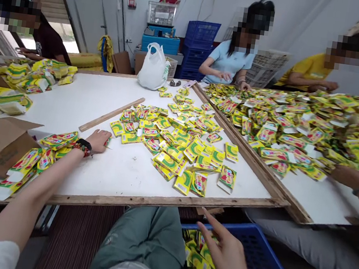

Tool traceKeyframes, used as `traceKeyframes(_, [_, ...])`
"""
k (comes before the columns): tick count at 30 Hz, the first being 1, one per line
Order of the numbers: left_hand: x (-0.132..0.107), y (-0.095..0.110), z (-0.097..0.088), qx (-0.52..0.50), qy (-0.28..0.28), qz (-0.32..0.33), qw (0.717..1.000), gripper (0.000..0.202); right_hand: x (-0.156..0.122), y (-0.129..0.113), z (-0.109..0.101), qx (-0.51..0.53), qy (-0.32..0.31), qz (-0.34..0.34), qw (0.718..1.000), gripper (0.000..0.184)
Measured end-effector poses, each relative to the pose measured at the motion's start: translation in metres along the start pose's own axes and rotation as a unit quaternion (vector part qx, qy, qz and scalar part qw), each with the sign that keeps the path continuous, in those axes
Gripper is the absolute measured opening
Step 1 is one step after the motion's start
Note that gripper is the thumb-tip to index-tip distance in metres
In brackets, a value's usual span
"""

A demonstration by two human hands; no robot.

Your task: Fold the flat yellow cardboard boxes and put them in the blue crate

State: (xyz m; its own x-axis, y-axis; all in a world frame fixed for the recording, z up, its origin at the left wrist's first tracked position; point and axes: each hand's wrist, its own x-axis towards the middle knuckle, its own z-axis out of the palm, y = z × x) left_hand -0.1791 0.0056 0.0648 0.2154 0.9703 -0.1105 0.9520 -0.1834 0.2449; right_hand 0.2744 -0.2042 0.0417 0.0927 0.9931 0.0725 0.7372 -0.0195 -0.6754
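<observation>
Your left hand [98,140] lies half-curled on the white worktop [120,177], and you cannot tell whether it pinches anything. Beside it spreads a loose layer of yellow-green foil sachets [177,152]. Your open right hand [226,261] hangs over a blue plastic crate [252,234], which already holds sachets. A bigger heap of sachets [300,133] fills the next worktop.

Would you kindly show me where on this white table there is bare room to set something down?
Bare white board lies behind the wooden stick, and more between the left hand and the front wooden edge. The yellow sachets crowd the centre.
</observation>
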Motion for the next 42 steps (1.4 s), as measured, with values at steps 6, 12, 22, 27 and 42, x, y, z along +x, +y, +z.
traceKeyframes(6, [-0.061, 0.133, 0.060, -0.198, 0.021, 0.150, 0.968, 0.077, 0.024, -0.074, 0.062, 0.297, -0.056, -0.033, 0.953, 0.052])
traceKeyframes(12, [-0.103, 0.227, 0.145, -0.347, 0.268, 0.163, 0.884, 0.077, 0.036, -0.094, 0.086, 0.416, -0.039, 0.023, 0.908, 0.052])
traceKeyframes(22, [-0.092, 0.246, 0.145, -0.392, 0.274, 0.250, 0.842, 0.065, 0.021, -0.066, 0.063, 0.309, -0.008, -0.072, 0.948, 0.031])
traceKeyframes(27, [-0.097, 0.249, 0.144, -0.391, 0.134, 0.148, 0.898, 0.067, 0.024, -0.073, 0.066, 0.213, 0.072, -0.045, 0.973, 0.032])
traceKeyframes(42, [-0.093, 0.251, 0.151, -0.382, 0.148, 0.150, 0.900, 0.058, 0.020, -0.073, 0.063, 0.163, 0.027, -0.149, 0.975, 0.035])
